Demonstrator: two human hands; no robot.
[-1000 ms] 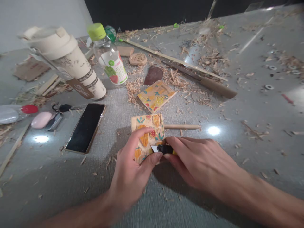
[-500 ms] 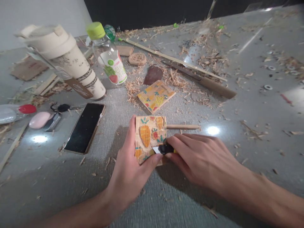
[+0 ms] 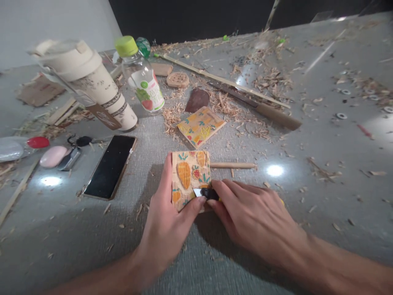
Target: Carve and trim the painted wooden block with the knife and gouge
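— Grey textured table [image 3: 144, 148], strewn with pale curled wood shavings [image 3: 227, 105] — principal item?
— One square carved wooden block [image 3: 190, 180], painted with orange carrots, held near centre.
— Grips?
— Left hand [image 3: 167, 217]: thumb and fingers clasping block edges. Right hand [image 3: 248, 209]: pinching a black-and-yellow utility knife [image 3: 208, 194], metal blade [image 3: 197, 192] over the carved face.
— Handling?
— Presumably light, stiff, dry; raised relief might chip — hold by the edges, clear of the blade.

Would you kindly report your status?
Left grip holding painted rectangular wooden board. Right grip on black-and-yellow utility knife, blade over board. Left thumb close beside blade.
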